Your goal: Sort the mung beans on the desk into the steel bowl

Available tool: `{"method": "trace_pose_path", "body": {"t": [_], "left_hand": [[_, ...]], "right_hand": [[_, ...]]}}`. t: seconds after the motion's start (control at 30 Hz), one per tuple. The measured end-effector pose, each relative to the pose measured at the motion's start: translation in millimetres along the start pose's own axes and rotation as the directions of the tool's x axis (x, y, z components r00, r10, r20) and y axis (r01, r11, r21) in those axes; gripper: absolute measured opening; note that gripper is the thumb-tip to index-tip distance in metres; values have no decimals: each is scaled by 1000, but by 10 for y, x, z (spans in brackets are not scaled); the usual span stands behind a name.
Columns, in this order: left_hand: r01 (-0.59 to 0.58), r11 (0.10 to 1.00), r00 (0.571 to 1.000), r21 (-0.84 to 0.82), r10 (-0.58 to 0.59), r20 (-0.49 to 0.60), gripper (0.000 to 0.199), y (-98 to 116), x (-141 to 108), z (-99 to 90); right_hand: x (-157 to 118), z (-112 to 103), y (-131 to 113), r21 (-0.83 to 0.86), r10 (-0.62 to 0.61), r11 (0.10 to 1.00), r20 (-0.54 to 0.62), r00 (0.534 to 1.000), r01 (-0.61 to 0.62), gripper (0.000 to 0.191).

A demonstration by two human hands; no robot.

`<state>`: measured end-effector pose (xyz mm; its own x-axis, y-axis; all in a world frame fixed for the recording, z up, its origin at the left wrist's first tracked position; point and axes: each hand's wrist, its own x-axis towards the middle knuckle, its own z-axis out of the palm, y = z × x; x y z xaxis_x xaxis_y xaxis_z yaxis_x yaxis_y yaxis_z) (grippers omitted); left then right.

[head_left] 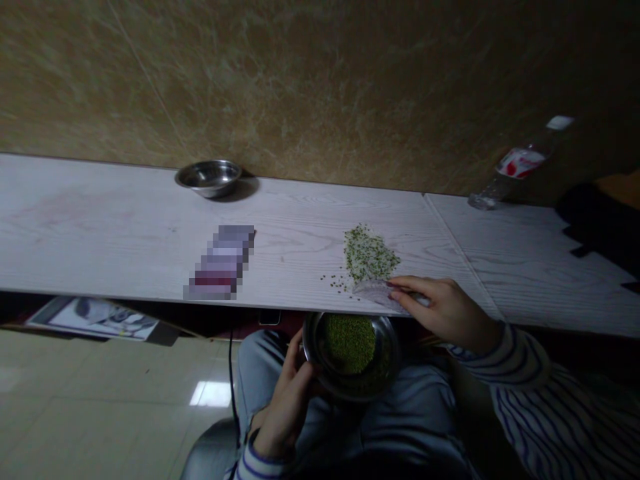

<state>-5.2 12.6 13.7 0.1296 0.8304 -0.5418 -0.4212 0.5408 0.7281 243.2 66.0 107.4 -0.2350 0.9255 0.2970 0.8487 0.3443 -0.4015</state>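
Observation:
My left hand (294, 393) grips the left rim of a steel bowl (387, 373), which is below the table's front edge and above my lap. Small green beans (350, 343), like mung beans, lie inside it. My right hand (443, 307) pinches a thin, clear plastic piece (375, 292) at the table edge, just above the bowl; its exact kind is unclear. Against its far side, a patch of scattered green beans (369, 253) spreads over the white table. A few loose beans (334, 283) lie to the left of the patch.
A second steel bowl (210, 180) stands near the wall on the left. A blurred-out flat rectangle (220, 263) lies on the white wood-grain table (100, 227). A clear bottle (520, 163) stands at the back right, beside a dark object (600, 220). Papers (100, 319) sit on a shelf below.

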Motion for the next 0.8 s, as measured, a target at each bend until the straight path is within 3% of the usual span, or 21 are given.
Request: {"method": "trace_pose_path", "body": {"t": [0.3,0.5,0.8], "left_hand": [[-28,999,1000,18,28,3,68,-25,13,-13],[-3,1000,1000,31,3,-10,72,-26,20,-7],[-7,999,1000,54,9,-22,71,-2,17,-15]], "right_hand": [[-74,-16,48,16,26,1000,-9,1000,-26,25],[15,42,-23,41,13,999,32,999,-14,25],[96,70,5,11,102,995,-9,995,-102,25]]}}
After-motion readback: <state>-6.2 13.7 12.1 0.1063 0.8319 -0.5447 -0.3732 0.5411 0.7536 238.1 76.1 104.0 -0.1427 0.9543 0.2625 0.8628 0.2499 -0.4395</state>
